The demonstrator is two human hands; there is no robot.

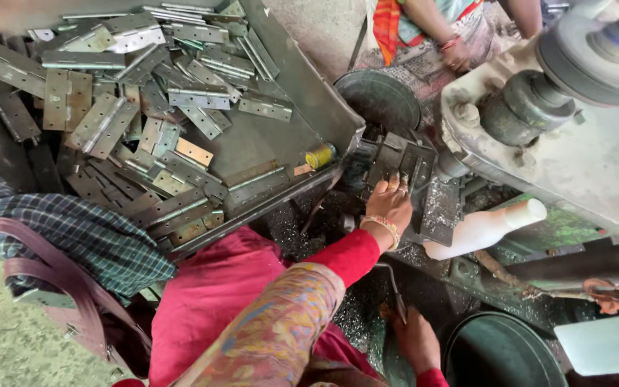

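My left hand (390,206), in a red sleeve with a bangle at the wrist, reaches forward to the dark metal fixture (402,161) of a machine. Its fingertips rest on a flat metal hinge (411,180) seated in that fixture. Low in the view, my right hand (417,340) closes around the lower end of a thin metal lever (394,287) that rises toward the fixture. To the left, a large grey metal tray (302,79) holds a heap of several hinges (145,107). Metal shavings cover the surface below the fixture.
A white bottle-shaped handle (485,226) sticks out right of the fixture, under the heavy machine body (574,143). Another person's hand (455,54) is at the top. A dark bowl (377,97), a round bin (499,351), a yellow spool (319,156) and a checked cloth (73,233) lie around.
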